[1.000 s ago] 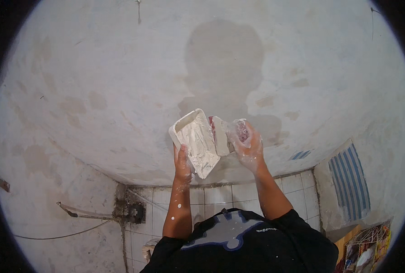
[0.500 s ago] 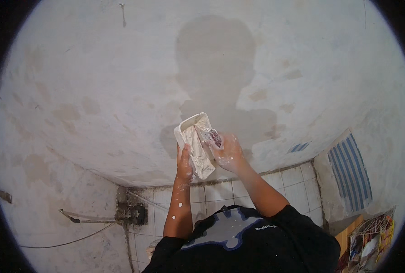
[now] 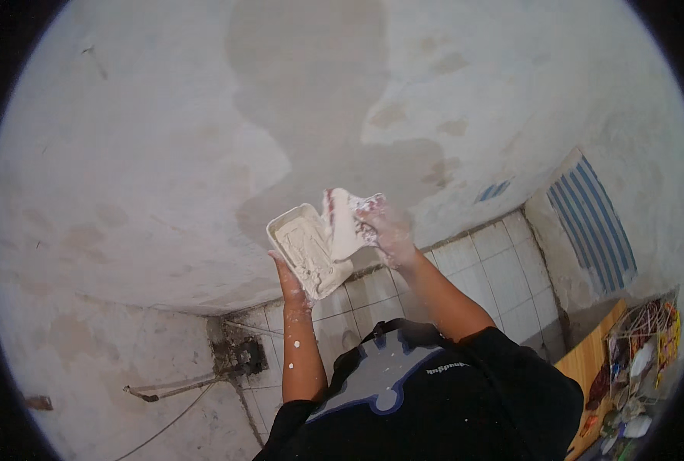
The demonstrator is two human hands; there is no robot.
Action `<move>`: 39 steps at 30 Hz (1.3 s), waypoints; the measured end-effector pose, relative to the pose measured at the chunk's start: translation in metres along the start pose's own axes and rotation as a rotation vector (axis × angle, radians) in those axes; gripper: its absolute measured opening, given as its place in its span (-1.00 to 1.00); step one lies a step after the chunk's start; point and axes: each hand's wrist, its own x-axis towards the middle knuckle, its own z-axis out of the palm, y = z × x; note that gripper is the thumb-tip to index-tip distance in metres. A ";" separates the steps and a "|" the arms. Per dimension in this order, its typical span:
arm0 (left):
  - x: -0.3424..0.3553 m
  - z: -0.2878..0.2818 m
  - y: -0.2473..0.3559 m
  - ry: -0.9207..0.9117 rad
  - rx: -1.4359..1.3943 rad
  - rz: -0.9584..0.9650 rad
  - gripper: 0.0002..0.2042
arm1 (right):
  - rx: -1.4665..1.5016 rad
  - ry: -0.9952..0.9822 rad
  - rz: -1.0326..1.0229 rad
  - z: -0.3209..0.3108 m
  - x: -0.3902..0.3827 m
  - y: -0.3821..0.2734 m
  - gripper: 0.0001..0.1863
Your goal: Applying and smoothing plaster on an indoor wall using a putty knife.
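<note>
My left hand (image 3: pixel 292 283) is closed around the lower left side of a white rectangular tray (image 3: pixel 336 280). Off-white putty (image 3: pixel 299 242) lies smeared and lumpy inside it. Just right of the tray, my right hand (image 3: pixel 392 233) grips a flared putty scraper (image 3: pixel 344 227), its blade coated in white paste with reddish patches showing through. The blade's lower end overlaps the tray's right side in view; I cannot tell whether they touch. White specks dot my hands and left forearm. The fingers behind the tray are hidden, and my right hand is slightly blurred.
A pale, patchy wall (image 3: pixel 165 177) rises ahead, with my shadow on it. White floor tiles (image 3: pixel 465 269) lie below. To the right are a blue-striped panel (image 3: pixel 594 223) and a wooden table (image 3: pixel 587 346) crowded with items. A pipe (image 3: pixel 177 388) sticks out at lower left.
The scraper has come up out of the tray and turned its coated face into view. The tray has tilted, showing more of its inside. My view has shifted and turned.
</note>
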 end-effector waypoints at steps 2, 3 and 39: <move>0.006 0.002 -0.007 -0.002 -0.006 -0.047 -0.24 | -0.394 -0.015 -0.647 -0.065 0.012 0.025 -0.74; 0.009 -0.010 -0.011 -0.021 -0.010 -0.067 -0.26 | -0.391 0.002 -0.641 -0.076 0.010 0.028 -0.74; 0.064 -0.131 -0.106 0.128 0.469 -0.520 -0.28 | -0.736 1.024 -0.354 -0.214 0.030 0.379 -0.73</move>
